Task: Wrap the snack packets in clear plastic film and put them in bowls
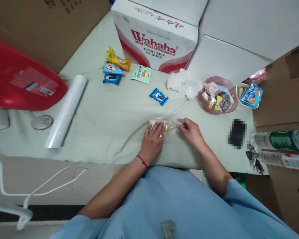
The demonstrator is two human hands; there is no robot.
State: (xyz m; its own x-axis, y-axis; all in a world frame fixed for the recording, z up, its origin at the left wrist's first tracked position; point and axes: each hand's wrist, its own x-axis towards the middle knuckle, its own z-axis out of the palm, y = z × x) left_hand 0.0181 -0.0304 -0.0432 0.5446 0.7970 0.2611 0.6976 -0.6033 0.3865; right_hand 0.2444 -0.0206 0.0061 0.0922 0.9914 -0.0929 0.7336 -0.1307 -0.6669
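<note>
A small snack packet with yellow print lies under clear plastic wrap (173, 126) near the middle of the table's front part. My left hand (153, 137) rests on the packet with its fingers stretched out flat, covering much of it. At the other end, my right hand (190, 130) pinches the loose right end of the plastic between thumb and fingers. Just beyond them lies a blue snack packet (159, 96). Crumpled clear plastic (179, 81) sits farther back, beside a pink bowl (233, 106) of assorted snacks.
Several packets, including a green one (142, 74), lie before a Wahaha carton (159, 43). At left are a plastic film roll (67, 111), a round lid (43, 122) and a red jug (27, 79). Bottles (286, 140), keys (255, 159) and a blurred-out dark object (236, 132) are at right.
</note>
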